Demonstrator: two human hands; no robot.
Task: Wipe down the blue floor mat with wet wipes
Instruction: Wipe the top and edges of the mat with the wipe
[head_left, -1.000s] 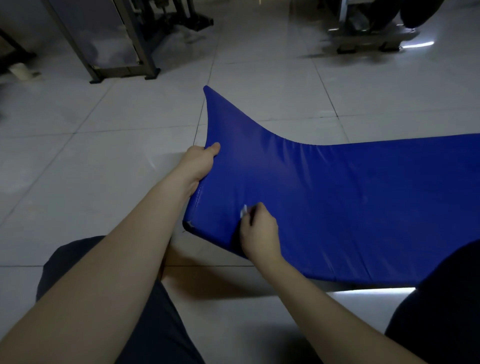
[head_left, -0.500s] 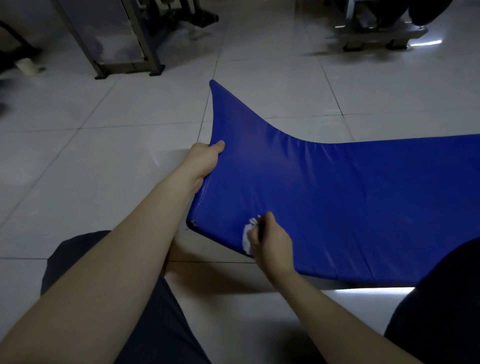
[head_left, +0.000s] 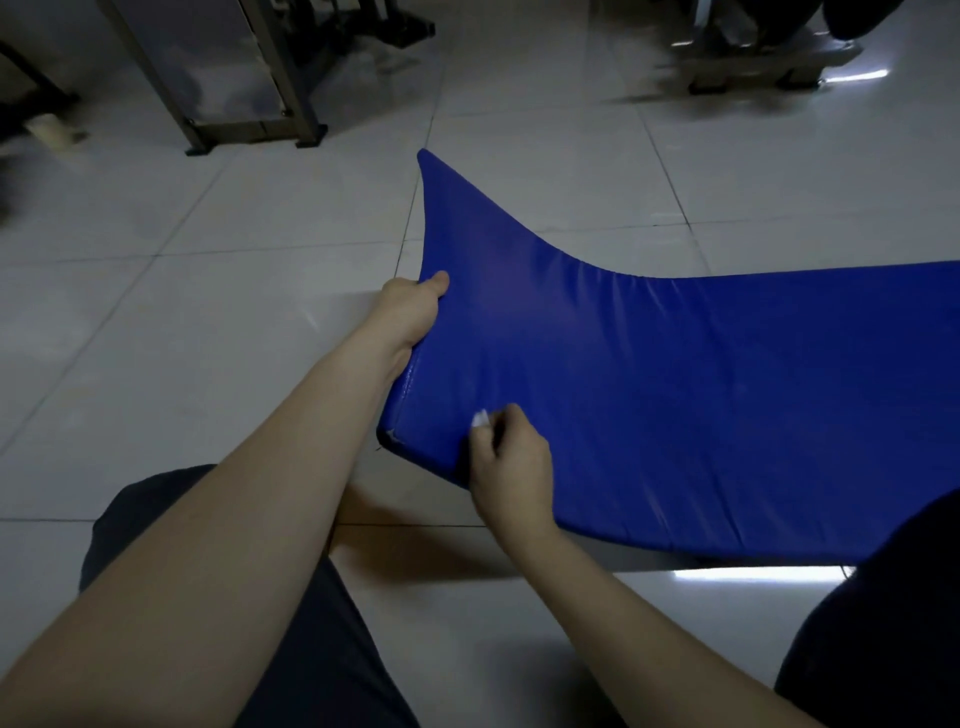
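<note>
Over on the left a metal frame (head_left: 249, 78) stands on the pale tiled floor (head_left: 156, 338), same as before. The left hand (head_left: 410, 312) has not let go: thumb on top, fingers hidden under the edge, it grips the short end of the blue mat (head_left: 675, 389) and keeps that end lifted and curled, its far corner sticking up. The rest of the mat lies flat on the floor out to the right. The right hand (head_left: 511, 467) is closed round the wet wipe (head_left: 480, 418), pressing it to the mat near the raised near corner. Half a second ago it sat lower, at the near edge, with more white showing; now it has slid up, and only a small tip peeks out.
</note>
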